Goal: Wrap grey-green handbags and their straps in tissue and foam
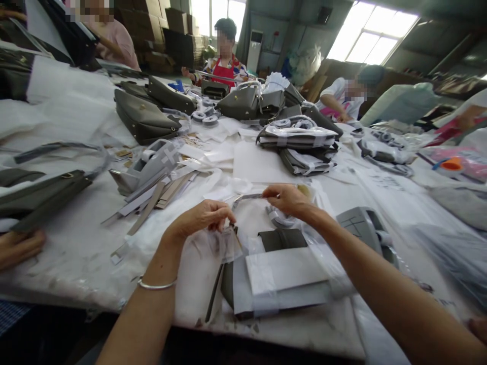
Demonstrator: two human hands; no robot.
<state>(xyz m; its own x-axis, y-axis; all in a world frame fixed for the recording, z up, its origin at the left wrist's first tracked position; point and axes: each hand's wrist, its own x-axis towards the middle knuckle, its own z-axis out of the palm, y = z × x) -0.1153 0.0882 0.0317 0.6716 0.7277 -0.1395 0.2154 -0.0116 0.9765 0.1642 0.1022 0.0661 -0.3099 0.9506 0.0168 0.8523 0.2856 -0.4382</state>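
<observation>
A dark olive handbag (282,239) lies flat at the table's near side, with white paper (285,271) and clear tape wrapped over its front. My right hand (287,198) pinches the plastic-wrapped handle (248,196) of this bag, which arches above it. At the handle's left end my left hand (213,215) has its fingers curled together; what exactly lies between them is partly hidden. A small clear plastic bag (230,245) hangs just below those fingers. Under my right wrist rests a coiled, wrapped strap (280,218).
Grey tape dispensers stand left (152,165) and right (361,228). Cardboard strips (173,190) lie on the left. Stacked wrapped bags (299,139) and several unwrapped handbags (146,116) are farther back. Another person's hand (23,248) holds a bag at left; several people work around the table.
</observation>
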